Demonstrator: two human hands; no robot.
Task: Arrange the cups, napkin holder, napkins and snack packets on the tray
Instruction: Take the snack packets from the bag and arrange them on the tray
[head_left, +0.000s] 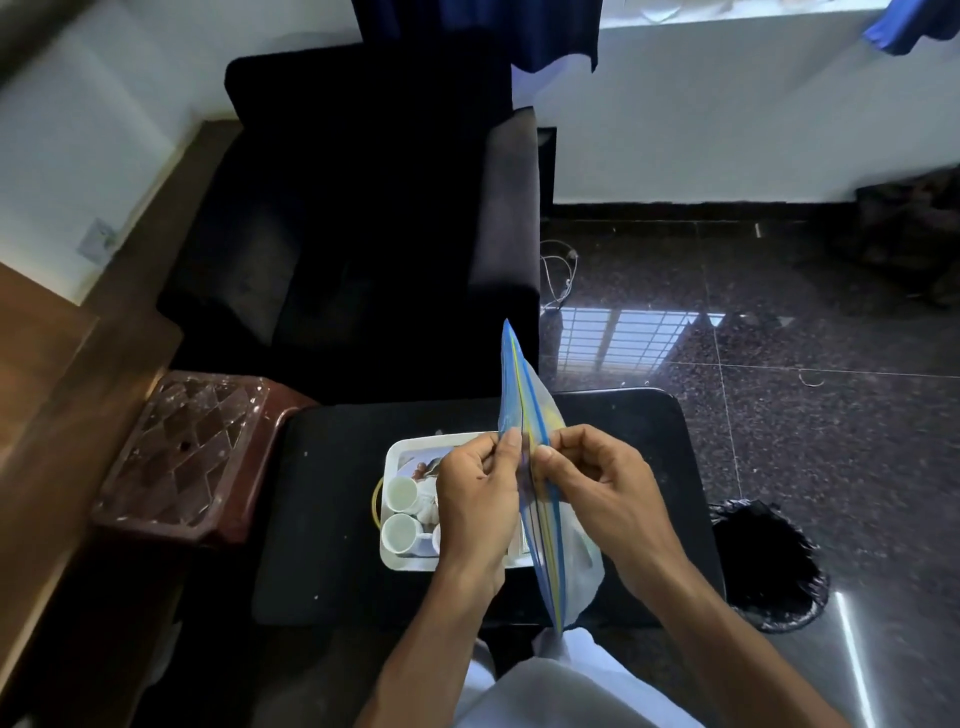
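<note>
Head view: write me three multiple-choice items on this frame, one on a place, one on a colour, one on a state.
1. Where does the tray sit?
A. on a shelf
B. on the black table
C. on a bed

2. What colour are the cups on the tray?
A. red
B. black
C. white

3. How is the plastic bag held?
A. pinched at its zip edge by the left hand and the right hand
B. lying flat, untouched
C. hanging from one hand only

Answers:
1 B: the tray rests on the dark tabletop.
2 C: the cups show white beside the left hand.
3 A: fingers of both hands meet on the blue-striped edge, with the bag raised above the tray.
</note>
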